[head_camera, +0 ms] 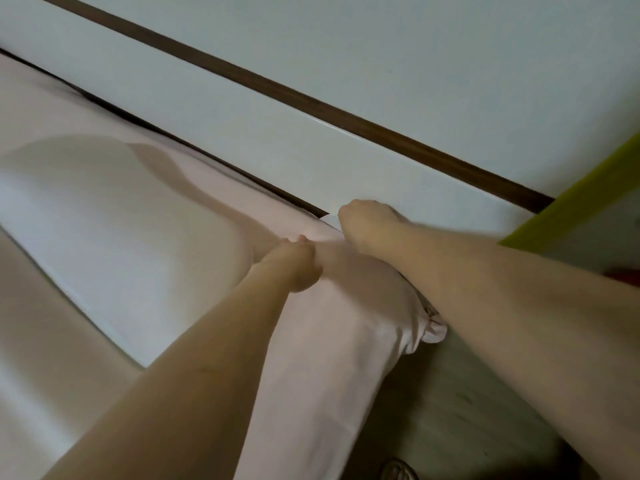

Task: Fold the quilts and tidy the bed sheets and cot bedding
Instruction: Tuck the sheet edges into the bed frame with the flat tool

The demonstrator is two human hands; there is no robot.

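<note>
Hands tucked the pink sheet corner at the bed's far edge.
Left hand [294, 266] clenched a gather of pink sheet [311, 341]; right hand [363, 221] pinched white fabric against the white panel [242, 133]; best practice: draw taut, then push into the gap evenly.

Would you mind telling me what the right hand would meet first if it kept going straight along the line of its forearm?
Most likely the pale grey-white panel behind the bed: the right hand, curled on the pink bed sheet at the mattress corner, already looks close to or against it, though depth is unclear.
</note>
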